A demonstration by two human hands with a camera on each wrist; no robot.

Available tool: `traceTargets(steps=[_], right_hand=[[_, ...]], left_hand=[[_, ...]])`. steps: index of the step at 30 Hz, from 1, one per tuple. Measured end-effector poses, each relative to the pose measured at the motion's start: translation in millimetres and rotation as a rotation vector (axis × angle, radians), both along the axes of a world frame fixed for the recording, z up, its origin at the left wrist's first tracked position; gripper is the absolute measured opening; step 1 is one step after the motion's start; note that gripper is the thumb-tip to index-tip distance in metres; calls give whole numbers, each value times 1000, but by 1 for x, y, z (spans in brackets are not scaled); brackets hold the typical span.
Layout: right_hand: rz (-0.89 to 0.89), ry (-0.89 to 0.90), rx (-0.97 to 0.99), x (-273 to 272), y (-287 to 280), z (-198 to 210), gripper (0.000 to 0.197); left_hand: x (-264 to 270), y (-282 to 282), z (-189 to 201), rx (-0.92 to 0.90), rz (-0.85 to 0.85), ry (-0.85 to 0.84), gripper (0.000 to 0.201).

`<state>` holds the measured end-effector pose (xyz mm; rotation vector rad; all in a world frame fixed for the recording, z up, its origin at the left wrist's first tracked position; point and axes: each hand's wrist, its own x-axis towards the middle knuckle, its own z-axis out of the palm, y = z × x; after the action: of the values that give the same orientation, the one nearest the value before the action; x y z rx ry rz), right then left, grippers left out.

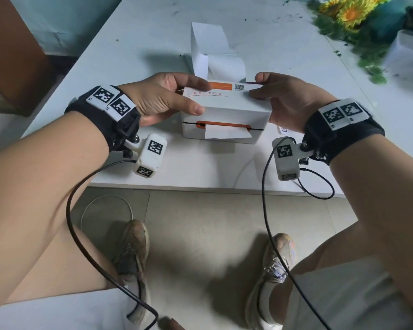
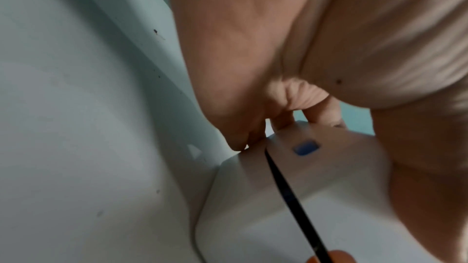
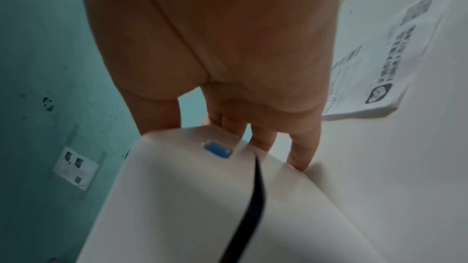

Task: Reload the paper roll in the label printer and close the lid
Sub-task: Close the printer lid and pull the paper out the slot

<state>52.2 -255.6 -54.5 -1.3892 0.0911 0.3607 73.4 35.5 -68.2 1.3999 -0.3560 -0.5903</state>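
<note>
Two bare hands clasp a white box-shaped plastic label printer (image 1: 225, 114) that sits on the pale grey tabletop (image 1: 138, 32), near its front edge at the centre of the head view. At nine o'clock from the printer, the left hand (image 1: 160, 98) curls round the lid's left end, thumb lying along the lid's top near its front edge and fingers reaching over the back. At three o'clock, the right hand (image 1: 284, 101) grips the right end in the same way, thumb on top and fingers wrapped behind. The lid (image 1: 227, 101) lies low over the base, with only a thin dark seam between them; both wrist views show that seam as a narrow black slit running past a small blue button (image 3: 217, 149) on each side wall. A white strip of label paper (image 1: 227, 132) sticks out of the orange-rimmed front slot at six o'clock. At twelve o'clock, behind the printer, a folded white paper web (image 1: 210, 51) stands up from the tabletop. Yellow artificial flowers with green leaves (image 1: 353, 17) lie at two o'clock, well apart from the printer. A printed white leaflet (image 3: 380, 63) rests on the tabletop just beside the right hand.
</note>
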Motion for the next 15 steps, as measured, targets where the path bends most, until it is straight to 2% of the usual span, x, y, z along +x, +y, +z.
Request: traceTargets(steps=[5, 8, 12, 14, 15], right_hand=[[-136, -1, -109, -13, 4, 3, 38], [-202, 19, -144, -22, 9, 9, 38], [-255, 67, -216, -32, 22, 18, 24], [-261, 108, -296, -36, 30, 23, 7], [-265, 129, -331, -37, 33, 24, 7]], left_hand=[[-2, 1, 7, 70, 7, -3, 46], [-5, 2, 12, 137, 28, 2, 54], [-15, -6, 25, 282, 128, -35, 58], [-21, -10, 31, 327, 170, -61, 67], [-23, -11, 32, 355, 189, -69, 73]])
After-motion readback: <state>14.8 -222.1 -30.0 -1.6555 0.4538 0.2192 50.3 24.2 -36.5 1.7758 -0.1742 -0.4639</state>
